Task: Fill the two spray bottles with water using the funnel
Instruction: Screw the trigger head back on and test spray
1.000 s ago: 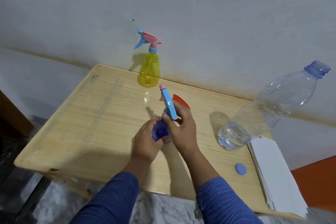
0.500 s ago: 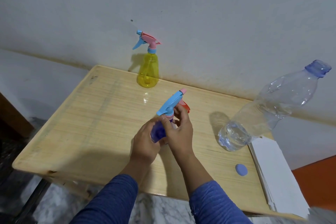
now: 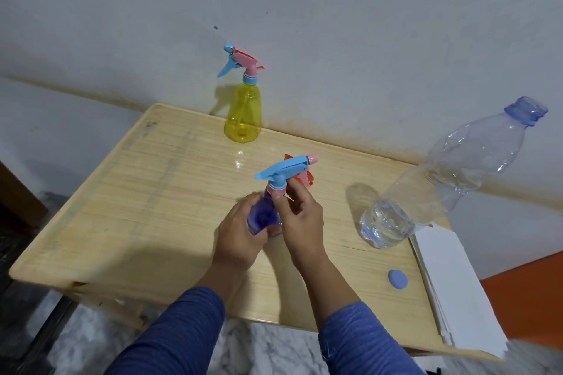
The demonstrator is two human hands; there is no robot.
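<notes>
My left hand (image 3: 240,231) wraps the body of a small blue spray bottle (image 3: 263,215) above the middle of the wooden table (image 3: 152,192). The fingers of my right hand (image 3: 300,216) pinch the collar under its light-blue spray head (image 3: 285,170), whose pink nozzle points right. A red funnel (image 3: 303,178) lies on the table just behind the spray head, mostly hidden. A yellow spray bottle (image 3: 243,113) with a pink and blue head stands upright at the table's back edge. A big clear water bottle (image 3: 441,179), uncapped and holding a little water, stands at the right.
The water bottle's blue cap (image 3: 397,279) lies on the table near the front right. A stack of white paper (image 3: 454,289) lies along the right edge. A pale wall runs right behind the table. Marble floor shows below the front edge.
The blue bottle's spray head has swung round under my right hand's fingers, from standing edge-on to pointing its nozzle right. My left hand has kept hold of the bottle's body.
</notes>
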